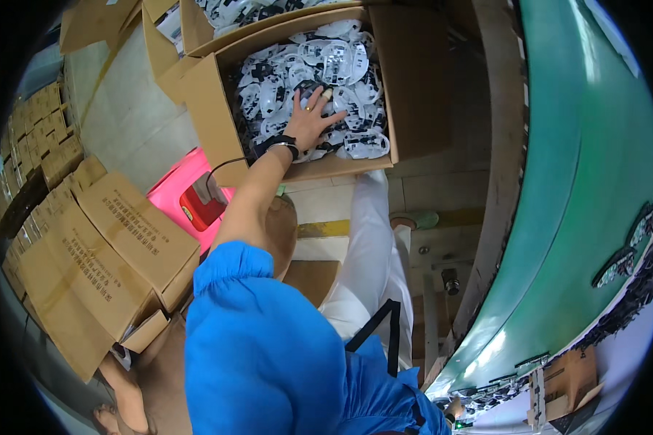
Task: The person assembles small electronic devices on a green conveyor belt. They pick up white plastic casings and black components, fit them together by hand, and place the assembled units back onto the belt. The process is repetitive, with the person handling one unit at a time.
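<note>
Left hand (pixel 309 126): lay spread on white-and-black parts (pixel 337 61) in carton (pixel 209 109), upper centre | Right hand (pixel 454 408): lower right, by counter (pixel 569 156); grip couldn't be told

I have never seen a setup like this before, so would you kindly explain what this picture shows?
No robot here: a person in a blue top works bare-handed. A wide fisheye camera on their head looks down, so straight edges bend. The left hand, fingers spread, rests on white-and-black plastic parts in an open cardboard box; it does not seem to grip any. The right hand seems to be at the lower edge, by the green table, too small to tell what it holds. A few dark parts lie on that table.
</note>
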`<action>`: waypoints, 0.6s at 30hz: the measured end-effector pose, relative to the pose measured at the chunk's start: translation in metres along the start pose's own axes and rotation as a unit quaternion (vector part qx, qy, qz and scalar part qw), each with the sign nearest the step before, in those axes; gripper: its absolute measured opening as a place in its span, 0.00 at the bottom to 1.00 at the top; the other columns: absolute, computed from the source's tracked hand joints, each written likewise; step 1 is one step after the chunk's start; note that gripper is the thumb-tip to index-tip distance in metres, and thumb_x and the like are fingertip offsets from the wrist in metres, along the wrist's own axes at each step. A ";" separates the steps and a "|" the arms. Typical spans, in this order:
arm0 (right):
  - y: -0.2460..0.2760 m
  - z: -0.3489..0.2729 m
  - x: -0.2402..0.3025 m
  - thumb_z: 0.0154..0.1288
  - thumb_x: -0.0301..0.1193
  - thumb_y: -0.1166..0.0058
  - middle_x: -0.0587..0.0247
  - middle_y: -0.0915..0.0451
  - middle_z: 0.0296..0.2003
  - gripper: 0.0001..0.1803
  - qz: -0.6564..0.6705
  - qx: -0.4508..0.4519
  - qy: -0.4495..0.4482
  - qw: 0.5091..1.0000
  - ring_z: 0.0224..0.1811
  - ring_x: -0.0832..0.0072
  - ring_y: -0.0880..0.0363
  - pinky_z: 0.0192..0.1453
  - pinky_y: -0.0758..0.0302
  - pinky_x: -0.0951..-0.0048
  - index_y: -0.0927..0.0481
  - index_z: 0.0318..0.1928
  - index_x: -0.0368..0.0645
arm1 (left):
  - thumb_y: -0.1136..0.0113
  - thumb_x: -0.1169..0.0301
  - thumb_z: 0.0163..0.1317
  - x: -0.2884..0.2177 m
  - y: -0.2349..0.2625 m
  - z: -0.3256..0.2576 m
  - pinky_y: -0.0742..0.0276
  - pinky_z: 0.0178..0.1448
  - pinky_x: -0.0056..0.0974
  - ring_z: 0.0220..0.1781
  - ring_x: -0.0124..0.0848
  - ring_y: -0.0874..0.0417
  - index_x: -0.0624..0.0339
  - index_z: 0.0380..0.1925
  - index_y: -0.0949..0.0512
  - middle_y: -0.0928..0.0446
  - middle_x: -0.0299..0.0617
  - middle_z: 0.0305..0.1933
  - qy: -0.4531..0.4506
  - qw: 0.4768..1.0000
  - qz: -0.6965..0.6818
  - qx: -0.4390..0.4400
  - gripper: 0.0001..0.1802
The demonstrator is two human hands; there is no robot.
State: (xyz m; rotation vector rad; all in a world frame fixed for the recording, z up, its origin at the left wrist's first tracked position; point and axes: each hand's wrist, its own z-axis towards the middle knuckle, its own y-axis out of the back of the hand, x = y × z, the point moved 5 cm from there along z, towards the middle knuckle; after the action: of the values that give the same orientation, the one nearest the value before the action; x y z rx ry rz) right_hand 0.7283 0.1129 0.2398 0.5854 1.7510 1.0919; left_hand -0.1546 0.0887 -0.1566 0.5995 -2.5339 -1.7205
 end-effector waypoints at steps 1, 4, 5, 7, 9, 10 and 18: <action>0.001 -0.001 0.002 0.53 0.37 0.38 0.40 0.24 0.54 0.38 -0.019 0.000 0.006 1.000 0.54 0.49 0.24 0.56 0.27 0.55 0.34 0.63 0.34 | 0.23 0.67 0.31 0.005 -0.005 0.001 0.54 0.68 0.72 0.75 0.48 0.50 0.24 0.61 0.33 0.42 0.47 0.70 0.011 1.000 0.007 -0.013 0.51; 0.004 -0.004 0.008 0.53 0.36 0.38 0.40 0.25 0.55 0.40 -0.026 -0.005 0.023 0.999 0.54 0.51 0.24 0.56 0.27 0.57 0.36 0.65 0.34 | 0.25 0.67 0.33 0.009 0.006 0.004 0.51 0.67 0.72 0.74 0.49 0.48 0.28 0.58 0.30 0.43 0.48 0.69 0.028 0.999 -0.003 -0.019 0.45; 0.005 -0.003 0.010 0.53 0.36 0.38 0.41 0.26 0.55 0.40 -0.033 0.000 0.033 0.999 0.54 0.51 0.24 0.56 0.27 0.57 0.37 0.65 0.35 | 0.25 0.67 0.34 0.013 0.003 0.002 0.50 0.66 0.71 0.73 0.50 0.47 0.30 0.57 0.29 0.43 0.49 0.69 0.022 0.999 -0.009 -0.030 0.43; 0.003 -0.009 0.019 0.53 0.36 0.38 0.41 0.26 0.56 0.42 -0.029 0.028 0.032 0.999 0.54 0.52 0.24 0.55 0.27 0.57 0.39 0.67 0.35 | 0.27 0.67 0.35 0.031 -0.004 0.007 0.47 0.66 0.69 0.71 0.50 0.45 0.33 0.55 0.27 0.43 0.50 0.69 0.005 0.998 -0.014 -0.058 0.39; 0.007 -0.004 0.014 0.53 0.36 0.39 0.41 0.27 0.57 0.43 0.002 0.043 0.046 0.998 0.54 0.51 0.24 0.55 0.26 0.57 0.41 0.68 0.35 | 0.27 0.65 0.35 0.042 -0.003 0.005 0.44 0.67 0.63 0.70 0.52 0.45 0.36 0.53 0.26 0.44 0.53 0.68 0.035 0.997 -0.034 -0.054 0.38; 0.010 -0.003 0.011 0.53 0.36 0.40 0.43 0.26 0.56 0.39 0.007 0.035 0.066 0.997 0.52 0.54 0.23 0.52 0.25 0.60 0.37 0.65 0.35 | 0.27 0.65 0.35 0.042 -0.003 0.002 0.45 0.69 0.61 0.70 0.54 0.46 0.36 0.54 0.26 0.44 0.54 0.69 0.039 0.998 -0.035 -0.040 0.38; -0.013 -0.022 0.012 0.56 0.35 0.42 0.48 0.22 0.52 0.28 -0.073 0.100 0.040 0.991 0.46 0.62 0.19 0.45 0.22 0.64 0.26 0.55 0.35 | 0.26 0.67 0.34 0.057 -0.008 -0.003 0.41 0.67 0.60 0.68 0.61 0.44 0.36 0.51 0.25 0.44 0.58 0.67 0.207 0.964 -0.102 -0.133 0.37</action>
State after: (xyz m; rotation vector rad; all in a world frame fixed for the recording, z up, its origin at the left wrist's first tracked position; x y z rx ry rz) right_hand 0.7042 0.1062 0.2259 0.5307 1.9559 0.8537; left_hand -0.2043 0.0646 -0.1738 1.0938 -1.9781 -1.7294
